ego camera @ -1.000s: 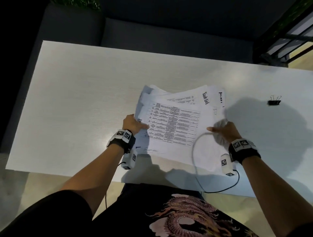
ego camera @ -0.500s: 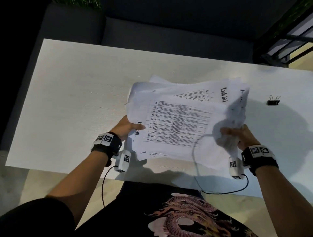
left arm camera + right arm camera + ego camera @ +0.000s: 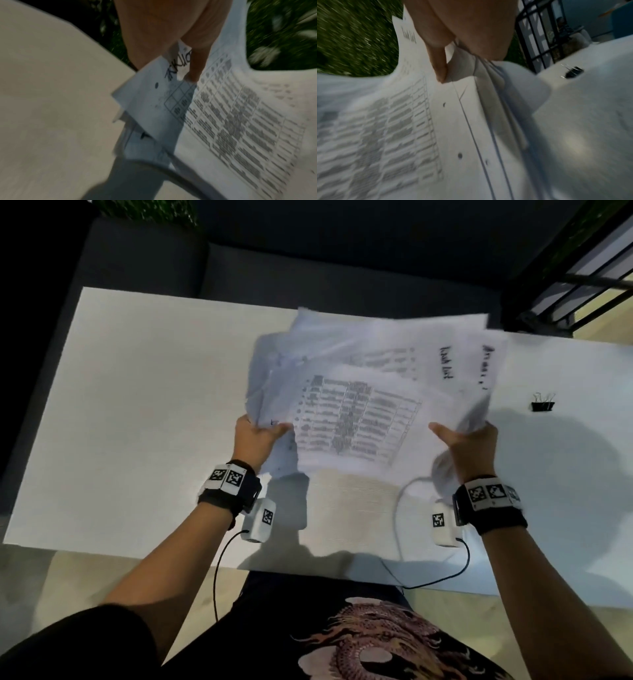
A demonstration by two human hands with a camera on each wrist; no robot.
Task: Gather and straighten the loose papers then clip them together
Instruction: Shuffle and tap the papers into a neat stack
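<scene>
Left hand [image 3: 255,440] and right hand [image 3: 471,445] each pinch an edge of the loose white printed papers [image 3: 359,392], raised above the white table [image 3: 137,422]; sheets uneven. Small black binder clip [image 3: 543,404] lies apart on the table, to the right.

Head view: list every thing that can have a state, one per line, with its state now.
papers: gathered but uneven, edges fanned out, held up off the table.
left hand: grips the left edge of the papers, thumb on top.
right hand: grips the right edge of the papers, thumb on top.
binder clip: lies on the table to the right, apart from the papers, not yet used.
table: bears the binder clip.
</scene>
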